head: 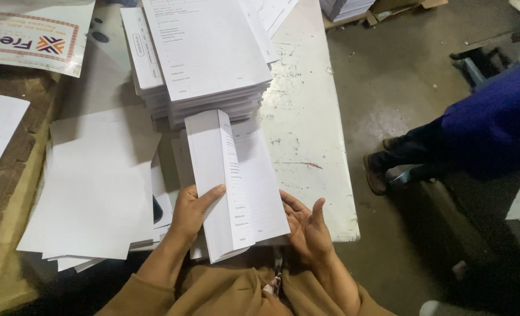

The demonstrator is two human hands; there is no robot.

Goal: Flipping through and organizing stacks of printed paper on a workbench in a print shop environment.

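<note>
My left hand (191, 209) grips the left side of a thick bundle of printed white sheets (231, 175), thumb across its edge. The bundle is tilted up on its side, its near end over my lap. Under its right near corner my right hand (307, 225) lies palm up with the fingers apart, touching or just below the sheets. Behind the bundle stands a tall stack of printed forms (204, 55) on the white table (307, 117).
A pile of blank white sheets (96, 187) lies to the left. A printed poster (32, 35) is at the far left corner. To the right, on the concrete floor (388, 76), stands another person in a blue garment (494, 123) and dark shoes.
</note>
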